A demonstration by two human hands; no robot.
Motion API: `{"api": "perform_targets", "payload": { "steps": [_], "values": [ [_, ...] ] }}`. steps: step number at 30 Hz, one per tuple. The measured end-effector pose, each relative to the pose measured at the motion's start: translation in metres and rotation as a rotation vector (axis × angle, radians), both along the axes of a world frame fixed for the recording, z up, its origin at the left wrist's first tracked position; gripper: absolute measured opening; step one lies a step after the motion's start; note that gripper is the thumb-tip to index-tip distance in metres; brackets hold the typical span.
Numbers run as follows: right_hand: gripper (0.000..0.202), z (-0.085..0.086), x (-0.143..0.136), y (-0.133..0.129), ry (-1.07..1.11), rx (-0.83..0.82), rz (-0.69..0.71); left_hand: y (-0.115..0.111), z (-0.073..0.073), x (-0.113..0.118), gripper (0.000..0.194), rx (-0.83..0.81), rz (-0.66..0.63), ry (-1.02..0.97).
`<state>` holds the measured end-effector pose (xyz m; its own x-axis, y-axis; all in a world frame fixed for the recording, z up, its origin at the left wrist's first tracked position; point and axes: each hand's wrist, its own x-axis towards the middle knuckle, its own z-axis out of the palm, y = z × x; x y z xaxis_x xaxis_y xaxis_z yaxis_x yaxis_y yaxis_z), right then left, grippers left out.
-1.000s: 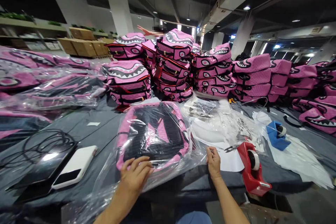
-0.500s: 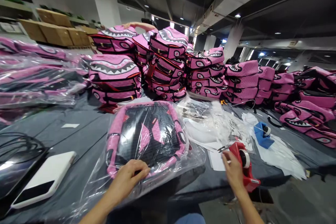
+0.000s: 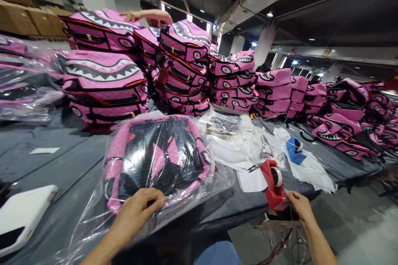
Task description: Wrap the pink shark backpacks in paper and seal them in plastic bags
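We're pinching clear bag (image 3: 223, 179) with left grip (image 3: 138, 209), pink backpack (image 3: 160, 157) inside lying by worktop's (image 3: 76, 151) front edge; right grip (image 3: 301, 203) touching red tape dispenser (image 3: 275, 196), closure unreadable; hard pull risking dragging dispenser off edge.

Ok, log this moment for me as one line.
left hand: on clear plastic bag around pink backpack | right hand: at red tape dispenser, grip unclear | nearby: blue tape dispenser
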<state>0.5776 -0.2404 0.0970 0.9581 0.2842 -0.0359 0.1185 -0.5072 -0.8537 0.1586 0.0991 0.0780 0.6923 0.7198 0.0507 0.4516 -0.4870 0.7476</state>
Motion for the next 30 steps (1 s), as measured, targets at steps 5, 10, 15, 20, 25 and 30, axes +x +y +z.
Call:
{"api": "perform_targets", "payload": {
  "steps": [5,10,15,20,25,30],
  "values": [
    [0.051,0.012,-0.013,-0.002,-0.226,-0.094,-0.017,-0.003,0.007,0.001,0.051,-0.022,0.012,0.026],
    [0.046,-0.018,-0.037,-0.033,-0.18,0.058,-0.097,-0.003,0.009,-0.001,0.05,-0.038,-0.008,0.012],
    [0.054,-0.068,-0.069,-0.008,0.458,0.728,-0.11,-0.004,0.005,-0.002,0.049,-0.044,0.02,-0.043],
    [0.051,-0.041,-0.135,0.085,0.81,0.778,0.603,-0.007,0.006,0.0,0.045,-0.054,0.024,-0.057],
    [0.038,0.05,-0.168,0.202,0.186,0.181,1.492,-0.01,0.01,0.001,0.042,-0.024,0.021,-0.071],
    [0.02,0.078,-0.175,0.301,-0.317,-0.403,1.985,-0.013,0.01,0.001,0.04,-0.015,0.04,-0.088]
  ]
}}
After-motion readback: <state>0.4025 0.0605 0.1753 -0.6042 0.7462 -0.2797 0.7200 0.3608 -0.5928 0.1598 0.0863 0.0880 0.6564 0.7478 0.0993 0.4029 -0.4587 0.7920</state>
